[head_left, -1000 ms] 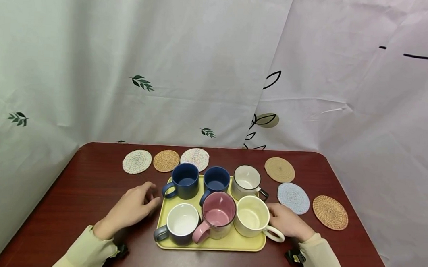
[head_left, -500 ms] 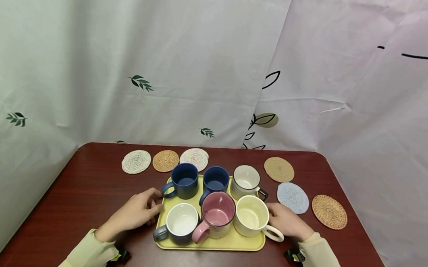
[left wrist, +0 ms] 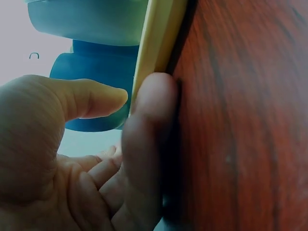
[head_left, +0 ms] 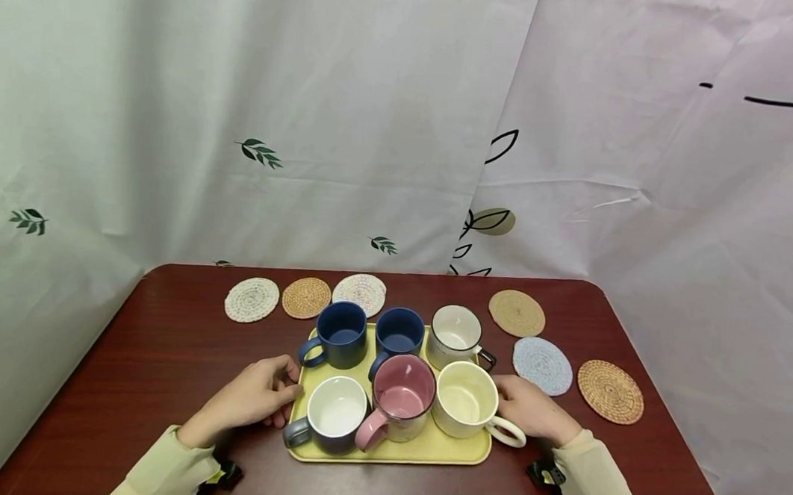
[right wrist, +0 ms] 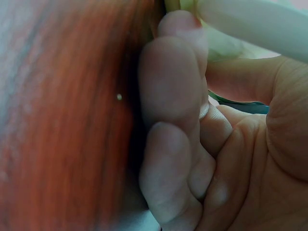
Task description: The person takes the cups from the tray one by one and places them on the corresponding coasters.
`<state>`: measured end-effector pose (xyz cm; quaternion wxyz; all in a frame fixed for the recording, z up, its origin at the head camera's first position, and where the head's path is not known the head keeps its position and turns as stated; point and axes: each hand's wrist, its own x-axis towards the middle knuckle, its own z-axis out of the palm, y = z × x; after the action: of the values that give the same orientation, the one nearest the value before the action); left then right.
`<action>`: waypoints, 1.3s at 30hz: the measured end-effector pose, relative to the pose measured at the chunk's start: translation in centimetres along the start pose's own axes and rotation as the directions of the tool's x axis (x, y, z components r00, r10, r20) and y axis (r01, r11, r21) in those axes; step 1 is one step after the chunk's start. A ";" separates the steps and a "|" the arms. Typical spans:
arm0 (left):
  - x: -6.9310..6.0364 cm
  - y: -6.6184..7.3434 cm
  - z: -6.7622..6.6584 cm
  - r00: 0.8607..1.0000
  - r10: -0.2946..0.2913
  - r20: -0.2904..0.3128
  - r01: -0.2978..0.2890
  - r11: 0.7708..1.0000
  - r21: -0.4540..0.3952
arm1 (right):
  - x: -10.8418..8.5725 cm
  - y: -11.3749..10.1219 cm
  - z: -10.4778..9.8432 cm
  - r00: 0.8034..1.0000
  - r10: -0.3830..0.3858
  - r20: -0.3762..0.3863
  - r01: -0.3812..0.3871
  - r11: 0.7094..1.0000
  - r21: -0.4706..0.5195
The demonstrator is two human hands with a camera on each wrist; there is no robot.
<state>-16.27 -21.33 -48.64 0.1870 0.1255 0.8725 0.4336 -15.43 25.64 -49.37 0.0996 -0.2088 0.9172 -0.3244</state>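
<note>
A yellow tray (head_left: pixel 419 453) lies on the table with several mugs standing on it. At its left edge, my left hand (head_left: pixel 254 395) grips the rim; in the left wrist view the thumb (left wrist: pixel 98 98) is over the rim and a finger (left wrist: pixel 156 96) under it. My right hand (head_left: pixel 536 410) holds the opposite edge, with curled fingers (right wrist: pixel 171 82) at the underside and its fingertips partly hidden by the cream mug (head_left: pixel 463 412). Beside that mug stand a pink mug (head_left: pixel 403 397) and a grey mug (head_left: pixel 337 416). Behind are two blue mugs (head_left: pixel 342 334) and a black-rimmed white mug (head_left: pixel 454 336).
Round woven coasters lie around the tray: a white one (head_left: pixel 252 300), a tan one (head_left: pixel 306 298) and another white one at the back left, and a beige one (head_left: pixel 517 313), a blue one (head_left: pixel 542 366) and a brown one (head_left: pixel 610 392) on the right. A curtain (head_left: pixel 349 125) hangs behind the table.
My left hand has moved right to the tray's left edge and taken hold of it. The right hand stays on the right edge; the tray and mugs look unmoved.
</note>
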 end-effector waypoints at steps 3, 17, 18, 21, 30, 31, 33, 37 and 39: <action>0.1 -0.3 0.1 1.000 0.000 0.007 0.000 1.000 0.004 | 0.0 0.0 0.0 1.000 0.002 0.003 -0.002 1.000 0.005; 0.4 -0.4 0.2 0.999 0.008 0.042 -0.009 1.000 0.018 | -0.1 0.0 -0.1 1.000 0.013 0.004 -0.013 1.000 0.018; 0.4 -0.4 0.2 0.999 0.009 0.042 -0.010 1.000 0.016 | -0.1 0.0 -0.1 1.000 0.013 0.004 -0.013 1.000 0.018; 0.3 -0.6 0.2 0.999 0.010 0.047 -0.010 1.000 0.004 | 0.0 -0.1 -0.1 1.000 0.011 0.005 -0.011 1.000 0.018; 0.2 -0.7 0.3 0.998 0.015 0.056 -0.013 1.000 -0.028 | 0.0 -0.1 0.0 1.000 0.025 0.011 -0.026 0.999 0.030; 0.2 -0.6 0.3 0.998 0.014 0.057 -0.012 0.999 -0.030 | 0.0 -0.1 0.0 1.000 0.026 0.013 -0.026 0.999 0.032; 0.2 -0.6 0.3 0.998 0.013 0.058 -0.012 0.999 -0.032 | 0.0 -0.2 -0.1 0.999 0.028 0.016 -0.029 0.999 0.034; 0.1 -0.6 0.3 0.998 0.014 0.061 -0.012 0.999 -0.032 | 0.0 -0.3 -0.1 0.999 0.028 0.016 -0.028 0.999 0.031; 0.1 -0.6 0.3 0.998 0.016 0.061 -0.015 0.999 -0.031 | 0.0 -0.3 -0.1 1.000 0.022 0.015 -0.022 0.999 0.027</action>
<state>-16.28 -21.43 -49.28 0.2120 0.1425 0.8587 0.4443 -15.36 25.50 -49.06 0.1130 -0.1997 0.9141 -0.3343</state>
